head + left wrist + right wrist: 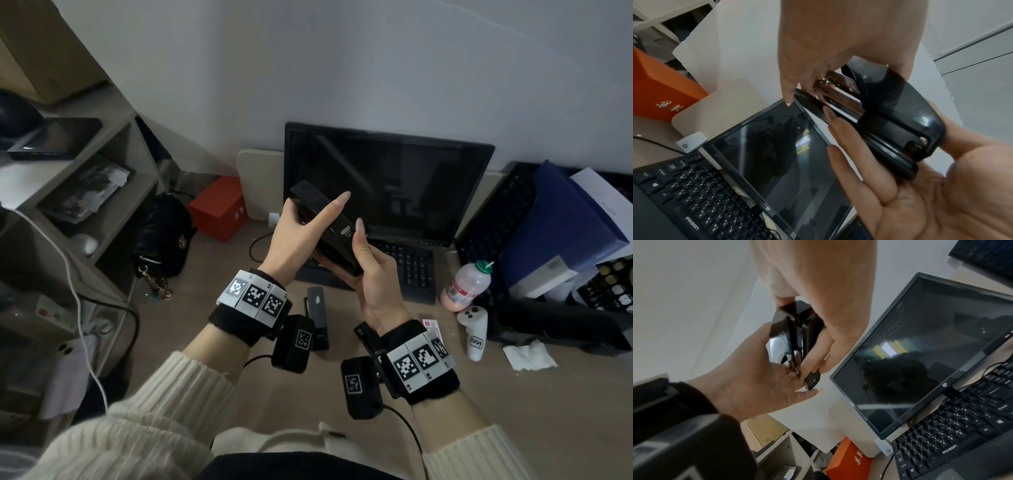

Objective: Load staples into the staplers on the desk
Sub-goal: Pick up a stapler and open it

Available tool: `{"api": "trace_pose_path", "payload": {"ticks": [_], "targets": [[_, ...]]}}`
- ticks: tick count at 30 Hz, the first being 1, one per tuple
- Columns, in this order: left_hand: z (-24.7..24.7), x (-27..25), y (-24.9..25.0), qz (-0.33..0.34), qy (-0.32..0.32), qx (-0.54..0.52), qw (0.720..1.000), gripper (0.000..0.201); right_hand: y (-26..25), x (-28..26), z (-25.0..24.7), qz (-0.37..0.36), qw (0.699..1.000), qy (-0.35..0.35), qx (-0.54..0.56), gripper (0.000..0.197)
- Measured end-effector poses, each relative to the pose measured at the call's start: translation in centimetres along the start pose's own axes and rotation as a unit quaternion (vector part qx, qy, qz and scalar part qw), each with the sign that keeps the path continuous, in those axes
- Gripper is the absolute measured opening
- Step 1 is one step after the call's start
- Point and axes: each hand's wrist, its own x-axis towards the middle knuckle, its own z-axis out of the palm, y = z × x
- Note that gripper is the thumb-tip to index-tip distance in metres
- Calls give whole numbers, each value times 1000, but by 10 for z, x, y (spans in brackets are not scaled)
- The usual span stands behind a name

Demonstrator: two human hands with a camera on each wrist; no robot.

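Note:
I hold a black stapler (pixel 337 236) in the air in front of the monitor, tilted with its nose up and to the left. My left hand (pixel 298 233) grips the nose end, index finger stretched along the top. My right hand (pixel 373 274) grips the hinge end, thumb up along its side. In the left wrist view the stapler (pixel 900 121) has its cover slightly lifted, and the metal magazine (pixel 842 97) shows under it. A second black stapler (pixel 317 308) lies on the desk below my left wrist. A small red-and-white packet (pixel 432 327) lies by my right wrist.
A dark monitor (pixel 387 185) and a black keyboard (pixel 411 270) stand right behind my hands. A pink bottle (pixel 466 286), a white controller (pixel 474 332) and a tissue (pixel 529 354) lie to the right. A black bag (pixel 164 236), a red box (pixel 219 209) and shelves are on the left.

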Motion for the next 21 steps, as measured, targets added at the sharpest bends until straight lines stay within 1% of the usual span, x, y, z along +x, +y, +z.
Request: {"api": "trace_pose_path", "payload": {"ticks": [6, 11, 16, 21], "targets": [[0, 1, 0, 1, 0, 0, 1000, 71, 0, 0, 1, 2, 1000, -1, -5, 41], [0, 0, 1, 1, 3, -5, 1000, 65, 0, 1, 1, 3, 1000, 1, -12, 40], [0, 1, 0, -1, 5, -5, 1000, 66, 1, 1, 1, 4, 1000, 0, -14, 40], [-1, 2, -1, -9, 4, -7, 1000, 65, 2, 2, 2, 1, 1000, 9, -25, 45]]}}
